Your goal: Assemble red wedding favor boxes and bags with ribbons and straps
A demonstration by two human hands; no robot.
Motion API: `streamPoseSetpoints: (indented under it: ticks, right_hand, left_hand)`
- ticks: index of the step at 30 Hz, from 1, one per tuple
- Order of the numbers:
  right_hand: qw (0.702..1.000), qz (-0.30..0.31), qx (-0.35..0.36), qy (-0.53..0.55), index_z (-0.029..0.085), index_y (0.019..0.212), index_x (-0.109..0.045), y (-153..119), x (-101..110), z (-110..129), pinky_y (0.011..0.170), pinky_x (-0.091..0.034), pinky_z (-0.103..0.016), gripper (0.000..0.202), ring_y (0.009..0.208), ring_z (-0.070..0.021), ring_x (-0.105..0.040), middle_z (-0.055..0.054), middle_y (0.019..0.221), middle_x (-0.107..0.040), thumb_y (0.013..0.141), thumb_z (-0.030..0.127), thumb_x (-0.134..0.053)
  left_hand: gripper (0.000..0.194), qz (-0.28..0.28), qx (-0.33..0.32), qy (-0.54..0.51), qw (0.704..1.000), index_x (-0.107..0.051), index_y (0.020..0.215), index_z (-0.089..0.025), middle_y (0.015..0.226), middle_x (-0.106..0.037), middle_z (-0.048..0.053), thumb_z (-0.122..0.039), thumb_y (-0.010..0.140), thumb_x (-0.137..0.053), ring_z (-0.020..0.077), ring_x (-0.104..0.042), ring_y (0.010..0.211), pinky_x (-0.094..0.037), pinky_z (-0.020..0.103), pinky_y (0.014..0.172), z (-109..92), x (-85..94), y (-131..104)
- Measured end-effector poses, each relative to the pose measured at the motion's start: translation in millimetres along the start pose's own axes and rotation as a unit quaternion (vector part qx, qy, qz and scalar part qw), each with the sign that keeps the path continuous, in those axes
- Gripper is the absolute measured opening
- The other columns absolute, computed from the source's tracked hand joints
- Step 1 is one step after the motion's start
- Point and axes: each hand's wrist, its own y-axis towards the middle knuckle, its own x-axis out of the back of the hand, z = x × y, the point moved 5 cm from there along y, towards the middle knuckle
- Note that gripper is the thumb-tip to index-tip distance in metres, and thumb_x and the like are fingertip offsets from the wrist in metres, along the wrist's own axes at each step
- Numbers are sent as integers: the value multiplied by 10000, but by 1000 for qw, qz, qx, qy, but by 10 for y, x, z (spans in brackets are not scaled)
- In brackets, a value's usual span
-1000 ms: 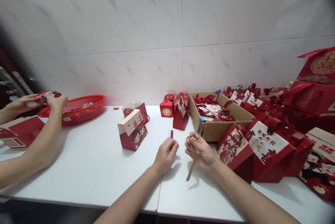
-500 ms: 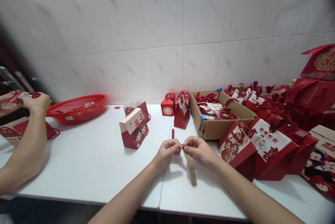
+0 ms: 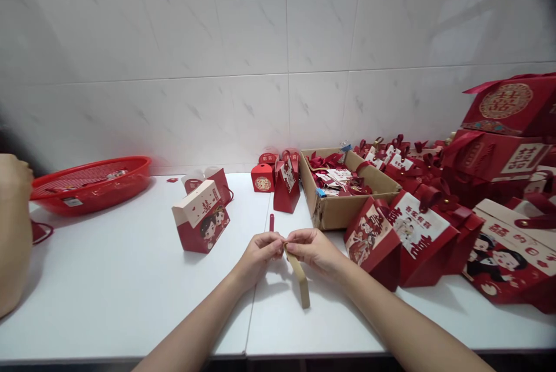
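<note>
My left hand and my right hand meet above the white table, fingertips pinched together. Between them they grip the top end of a gold strap, which hangs down from the fingers; whatever fastening sits at the pinch is too small to make out. Just beyond my left hand, a narrow dark red strap end shows. A red and cream gift box with two cartoon figures is left of my hands. To the right of my right hand stands a red gift box with a printed front.
A cardboard box holds red straps and cards. Behind and right of it are many red gift boxes, some stacked. Small red boxes stand near the wall. At left are a red basket and a co-worker's arm.
The view has turned right, so things appear further left. My hands still pinch the gold strap, whose hanging part has shifted and bent. The co-worker's hands have left the view.
</note>
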Motion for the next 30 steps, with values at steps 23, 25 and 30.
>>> streamPoseSetpoints:
  ticks: [23, 25, 30]
  right_hand:
    - [990, 58, 35, -123, 142, 808, -723, 75, 66, -21, 616, -384, -234, 312, 596, -100, -533, -34, 689, -661, 624, 383, -797]
    - [990, 47, 37, -126, 146, 770, -725, 78, 53, -7, 627, -393, -240, 296, 593, -101, -537, -26, 676, -656, 598, 373, -806]
    - [990, 18, 55, -125, 153, 725, -728, 65, 23, -21, 712, -422, -275, 258, 666, -130, -575, -29, 702, -665, 570, 343, -808]
  left_hand:
    - [294, 48, 94, -26, 994, -600, 669, -114, 563, -433, -21, -363, 666, -757, 62, -303, 503, -234, 204, 505, -37, -125, -26]
    - [308, 58, 109, -42, 991, -594, 674, -111, 570, -430, -23, -364, 647, -768, 54, -285, 488, -221, 205, 489, -30, -133, -19]
    - [336, 62, 123, 47, 989, -549, 698, -147, 618, -461, -2, -436, 673, -718, 101, -406, 539, -327, 232, 536, -19, -152, -74]
